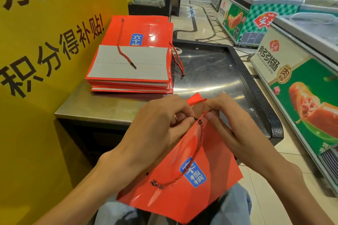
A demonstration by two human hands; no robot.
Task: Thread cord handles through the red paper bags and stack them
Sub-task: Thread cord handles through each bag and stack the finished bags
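Nearest to us, a red paper bag [182, 179] lies across the lap, its glossy face up and its top edge lifted toward the counter. A twisted red cord [193, 157] runs over that face from a knot at the near left hole up to the far eyelet [200, 121]. We have both hands on that upper corner: the left hand [157, 127] curls in, its fingertips pinching the cord's dark tip right at the eyelet, while the right hand [230, 126] pinches the bag's rim just beside it, thumb on the front, fingers behind.

We judge the bag light and stiff enough to keep its fold, but slick-coated and easy to crease — best held by the reinforced rim close to the hole, not by the thin middle panel. The cord looks limp along its length and firm only at the hard tip, so the tip is the place to pinch and steer.

Beyond the hands, on the steel counter [102, 107], a stack of finished bags [131, 71] sits against the yellow sign [45, 41] at left, one loose cord draped over the top bag. To the right and farther off, chest freezers [256, 16] line the shop aisle.
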